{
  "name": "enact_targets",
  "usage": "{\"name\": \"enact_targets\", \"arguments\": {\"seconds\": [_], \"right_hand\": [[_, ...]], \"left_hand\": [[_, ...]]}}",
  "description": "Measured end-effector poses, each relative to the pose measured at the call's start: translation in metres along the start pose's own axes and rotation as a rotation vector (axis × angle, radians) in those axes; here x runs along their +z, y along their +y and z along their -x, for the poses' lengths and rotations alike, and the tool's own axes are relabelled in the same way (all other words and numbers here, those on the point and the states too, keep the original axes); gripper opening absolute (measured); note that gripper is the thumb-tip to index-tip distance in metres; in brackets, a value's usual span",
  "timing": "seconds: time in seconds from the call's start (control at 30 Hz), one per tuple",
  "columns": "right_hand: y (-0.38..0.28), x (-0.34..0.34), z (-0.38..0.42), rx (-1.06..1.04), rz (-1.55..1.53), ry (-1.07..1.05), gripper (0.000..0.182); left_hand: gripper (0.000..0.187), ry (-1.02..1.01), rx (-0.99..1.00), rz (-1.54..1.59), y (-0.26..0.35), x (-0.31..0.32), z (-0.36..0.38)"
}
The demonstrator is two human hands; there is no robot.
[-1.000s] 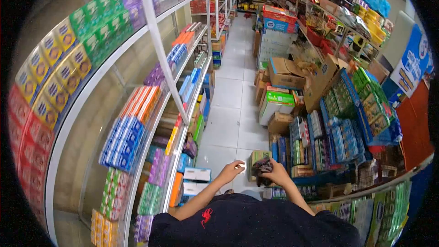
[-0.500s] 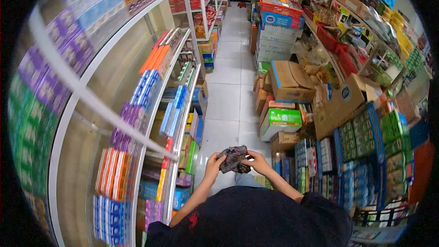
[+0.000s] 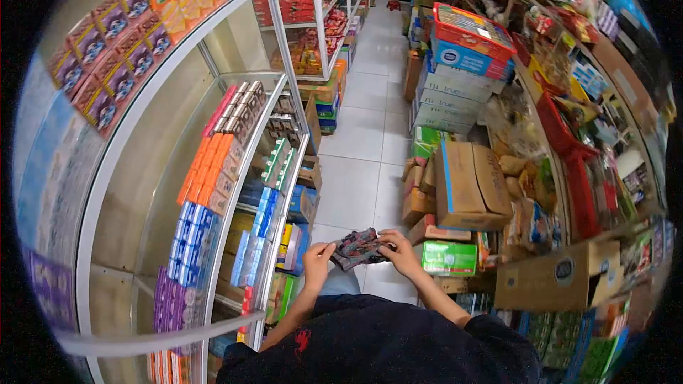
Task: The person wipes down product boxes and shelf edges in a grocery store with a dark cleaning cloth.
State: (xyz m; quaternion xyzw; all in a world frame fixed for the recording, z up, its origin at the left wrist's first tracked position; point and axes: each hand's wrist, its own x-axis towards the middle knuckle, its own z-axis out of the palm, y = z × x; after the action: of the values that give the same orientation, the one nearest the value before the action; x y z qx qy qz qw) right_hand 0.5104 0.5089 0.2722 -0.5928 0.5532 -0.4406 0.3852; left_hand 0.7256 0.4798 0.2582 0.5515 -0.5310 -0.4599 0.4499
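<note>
Grips a crumpled, patterned dark cloth between left hand and right hand; looks light, soft, limp, best pinched at opposite edges.

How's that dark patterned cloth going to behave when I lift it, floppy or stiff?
The dark patterned cloth is probably floppy, since it bunches into soft folds between the left hand and right hand. It's likely light, being held up at its edges. It shouldn't roll, given its loose, uneven shape.
</note>
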Motion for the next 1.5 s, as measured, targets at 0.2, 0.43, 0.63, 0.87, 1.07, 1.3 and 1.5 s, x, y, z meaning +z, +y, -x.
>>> {"name": "enact_targets", "arguments": {"seconds": [0.2,0.43,0.63,0.87,1.07,1.3,1.5], "right_hand": [[0.021,-0.015,-0.175,-0.054,0.014,-0.089,0.017],[0.005,-0.065,-0.374,-0.11,0.033,0.019,0.017],[0.071,-0.1,-0.463,-0.084,-0.1,0.139,0.019],[0.127,-0.181,-0.62,0.021,0.069,0.306,0.017],[0.109,-0.236,-0.776,-0.035,-0.041,0.213,0.013],[0.135,-0.228,-0.911,-0.128,-0.086,-0.048,0.014],[0.157,-0.211,-1.048,-0.09,-0.298,-0.134,0.016]], "left_hand": [[0.019,0.095,0.117,0.052,0.001,0.021,-0.159],[0.016,0.02,0.176,0.162,0.061,0.064,-0.354],[0.012,-0.218,0.117,0.377,0.066,0.116,-0.463],[0.014,-0.266,0.124,0.308,0.064,0.213,-0.617],[0.019,-0.402,0.028,-0.041,0.065,0.264,-0.75],[0.067,-0.083,0.092,0.138,0.064,0.297,-0.847],[0.075,-0.246,0.259,0.148,0.111,0.319,-0.976]]}}
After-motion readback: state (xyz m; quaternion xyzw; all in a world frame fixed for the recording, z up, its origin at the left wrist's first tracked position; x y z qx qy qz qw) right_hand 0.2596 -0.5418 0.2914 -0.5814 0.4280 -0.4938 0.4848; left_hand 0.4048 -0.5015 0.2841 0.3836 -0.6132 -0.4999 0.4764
